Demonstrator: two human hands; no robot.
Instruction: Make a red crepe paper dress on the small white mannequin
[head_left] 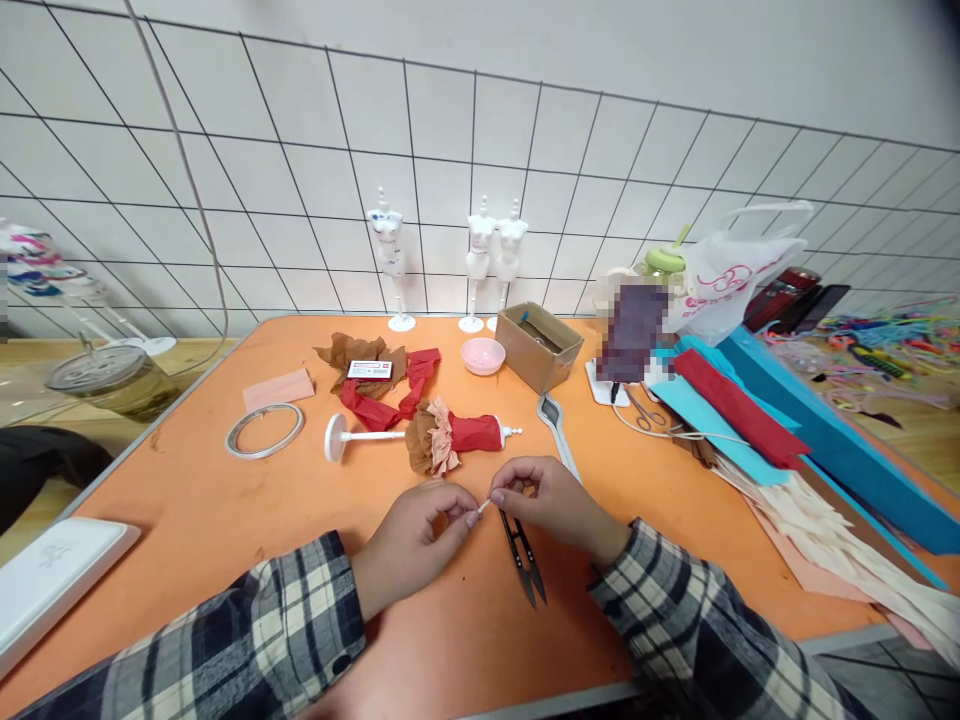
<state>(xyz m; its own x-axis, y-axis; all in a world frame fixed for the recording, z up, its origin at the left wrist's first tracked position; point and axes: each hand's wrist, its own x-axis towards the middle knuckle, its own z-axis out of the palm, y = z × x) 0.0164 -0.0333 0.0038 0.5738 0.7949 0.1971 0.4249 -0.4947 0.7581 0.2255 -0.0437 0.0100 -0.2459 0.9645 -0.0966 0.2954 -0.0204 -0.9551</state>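
Observation:
Between the fingertips of my left hand [424,530] and my right hand [551,500] is a short, thin, pale strip [484,507], too small to name surely. Both hands are closed in a pinch, one on each end. Under my right hand lie black thread snips [523,560], their blades pointing toward me. Just beyond my hands a small white dress form [367,436] rests on its side, its base to the left. It wears a red crepe paper bodice [476,433] with a pink ruffle [442,440] and a brown ruffle [420,440].
Behind are brown and red crepe paper [420,385], a pink bowl [483,356], a cardboard box [547,360] and upright dress forms [388,245]. A tape roll [265,431] lies left. Coloured paper [739,410], scissors [646,412] and a grey-handled tool [556,430] are right.

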